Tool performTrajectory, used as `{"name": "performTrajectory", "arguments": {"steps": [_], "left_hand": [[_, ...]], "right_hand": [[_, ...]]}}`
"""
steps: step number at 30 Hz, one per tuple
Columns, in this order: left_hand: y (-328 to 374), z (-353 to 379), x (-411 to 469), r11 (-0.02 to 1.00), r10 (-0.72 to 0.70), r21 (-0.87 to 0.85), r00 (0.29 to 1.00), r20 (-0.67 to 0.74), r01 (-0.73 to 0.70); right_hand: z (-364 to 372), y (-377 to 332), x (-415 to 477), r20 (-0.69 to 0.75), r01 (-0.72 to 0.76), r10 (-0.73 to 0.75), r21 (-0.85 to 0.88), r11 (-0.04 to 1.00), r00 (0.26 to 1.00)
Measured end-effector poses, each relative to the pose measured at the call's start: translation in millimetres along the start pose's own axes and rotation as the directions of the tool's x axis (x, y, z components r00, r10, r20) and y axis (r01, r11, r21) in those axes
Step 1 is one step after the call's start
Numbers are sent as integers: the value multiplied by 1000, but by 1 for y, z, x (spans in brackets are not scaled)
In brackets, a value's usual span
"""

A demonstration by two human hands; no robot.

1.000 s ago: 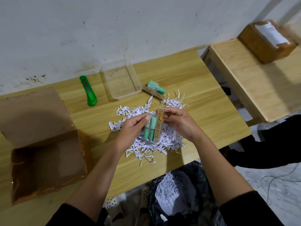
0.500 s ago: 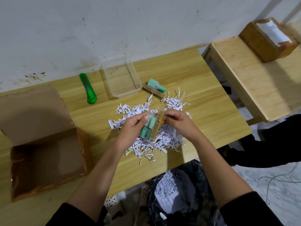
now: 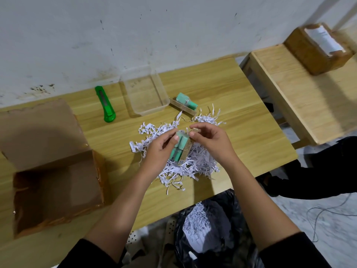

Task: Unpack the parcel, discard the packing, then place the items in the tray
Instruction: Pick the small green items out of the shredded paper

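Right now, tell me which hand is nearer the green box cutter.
Left. The left hand is closer to the green box cutter, which lies up and left of it; the right hand is farther right.

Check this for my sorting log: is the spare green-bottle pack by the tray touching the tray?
Apart. The head view shows a strip of bare table between the spare pack and the clear tray's right wall.
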State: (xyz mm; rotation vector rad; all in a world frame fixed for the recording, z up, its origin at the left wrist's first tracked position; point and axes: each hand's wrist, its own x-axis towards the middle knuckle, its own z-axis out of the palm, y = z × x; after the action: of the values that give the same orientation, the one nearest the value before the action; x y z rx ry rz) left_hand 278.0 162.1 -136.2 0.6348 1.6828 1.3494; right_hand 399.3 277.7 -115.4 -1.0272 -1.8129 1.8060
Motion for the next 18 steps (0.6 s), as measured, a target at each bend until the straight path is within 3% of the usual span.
{"name": "performTrajectory", "arguments": {"steps": [4, 8, 11, 14, 18], "left_hand": [[-3, 2, -5, 1000, -7, -26, 999, 32, 8], [-12, 11, -7, 998, -27, 56, 999, 32, 25], [-20, 14, -9, 963, 15, 270, 999, -32, -6], [-31, 12, -12, 846, 150, 510, 987, 51, -155], [-30, 12, -17, 789, 226, 563, 969, 104, -245]], "right_hand": [[-3, -5, 2, -143, 22, -5, 114, 993, 990], [-4, -13, 2, -246, 49, 4, 212, 976, 969], [-3, -17, 4, -297, 92, -15, 249, 964, 955], [-8, -22, 7, -368, 133, -30, 258, 957, 929], [-20, -26, 14, -463, 189, -31, 299, 935, 886]]}}
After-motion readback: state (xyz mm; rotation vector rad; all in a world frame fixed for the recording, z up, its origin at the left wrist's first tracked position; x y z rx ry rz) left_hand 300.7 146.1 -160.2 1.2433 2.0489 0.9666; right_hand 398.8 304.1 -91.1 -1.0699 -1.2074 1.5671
